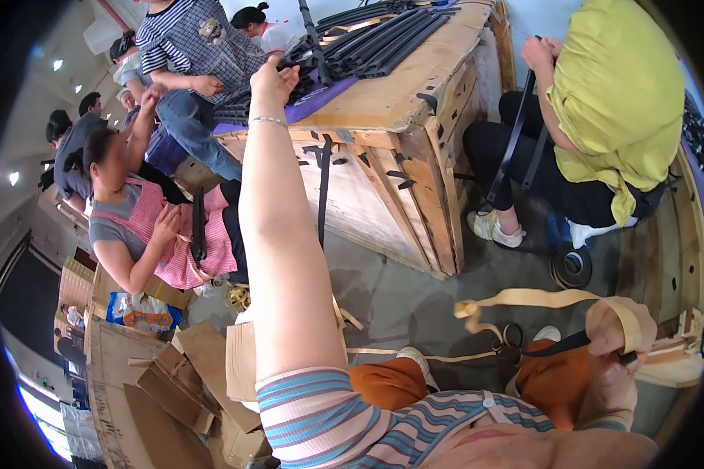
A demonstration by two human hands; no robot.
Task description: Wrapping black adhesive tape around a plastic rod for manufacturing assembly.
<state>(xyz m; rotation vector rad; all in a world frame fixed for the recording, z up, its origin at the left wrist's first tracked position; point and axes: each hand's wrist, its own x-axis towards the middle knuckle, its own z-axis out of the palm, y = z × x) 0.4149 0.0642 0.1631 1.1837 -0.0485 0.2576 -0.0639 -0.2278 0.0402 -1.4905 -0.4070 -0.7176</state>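
Observation:
My left arm reaches far forward, and my left hand (272,80) lies on the pile of long black strips (383,43) on top of a wooden crate (399,102); whether it grips one I cannot tell. My right hand (614,332) is low at the right, closed on a thin black strip (555,344). A tan paper tape (524,298) curls over that hand and trails left. Small scissors (510,338) lie near my orange-clad knees.
A person in a yellow top (610,94) sits at the right handling a black strip. A person in a pink striped apron (145,227) sits at the left holding another strip, and others stand behind. Torn cardboard (195,367) litters the floor at lower left.

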